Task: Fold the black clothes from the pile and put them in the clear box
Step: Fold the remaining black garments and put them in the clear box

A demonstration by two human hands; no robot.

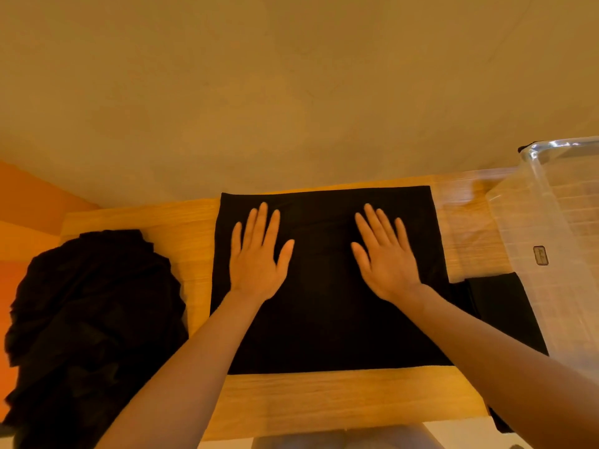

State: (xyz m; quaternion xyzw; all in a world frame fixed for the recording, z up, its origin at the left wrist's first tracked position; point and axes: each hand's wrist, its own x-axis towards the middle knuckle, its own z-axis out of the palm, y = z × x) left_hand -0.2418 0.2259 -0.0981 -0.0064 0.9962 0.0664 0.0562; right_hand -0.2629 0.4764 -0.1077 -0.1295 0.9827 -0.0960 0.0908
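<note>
- The clear box [551,222] at the right is cut off by the frame edge; a dark folded piece [505,312] shows through its near wall, and whether it lies inside or beneath the box cannot be told.
- The pile of black clothes [94,319] on the left of the wooden counter [324,403] runs off the bottom-left edge.
- A black garment [324,319], folded into a flat rectangle, lies mid-counter between pile and box; its folds are lost in the dark cloth.
- The left hand [256,264] and right hand [385,264] press flat on it, fingers [262,218] straight and spread, grasping nothing, with black cloth showing on all sides of each hand.
</note>
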